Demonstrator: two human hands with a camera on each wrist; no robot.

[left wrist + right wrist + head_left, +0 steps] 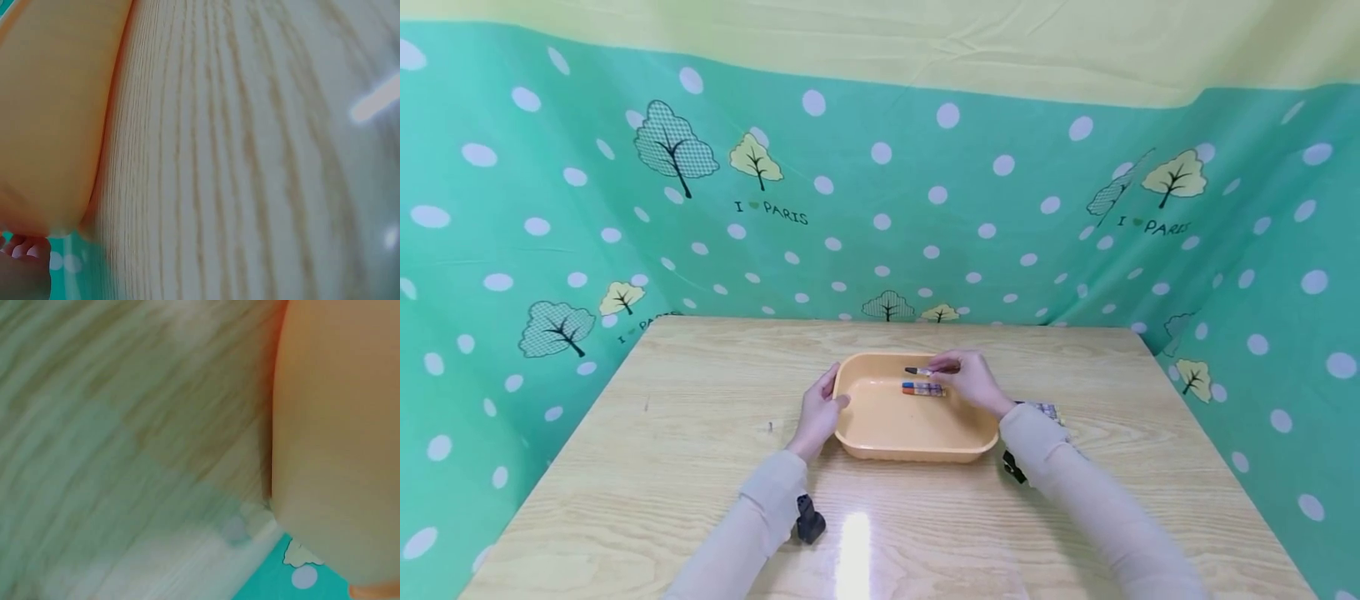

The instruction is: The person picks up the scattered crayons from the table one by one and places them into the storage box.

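From where I stood, the person's right hand (967,379) pinched a dark-ended crayon (917,371) near its far end, over the back part of a peach-orange plastic tray (917,455) on the wooden table (700,467); I couldn't tell whether it touched the tray floor. The left hand (820,414) gripped the tray's left side, thumb over the rim and fingers outside. A blue-ended crayon (913,385) and an orange-red-ended crayon (913,392) lay side by side in the tray, just in front of the held one. A printed packet (1043,409) showed partly beyond the right sleeve (1037,429). The crayon looked light and stiff, probably a little waxy at the bare tip and liable to snap if bent, so a gentle pinch on the wrapped barrel seemed best. The tray looked light and smooth, likely to slide, and its rim offered the surest hold.
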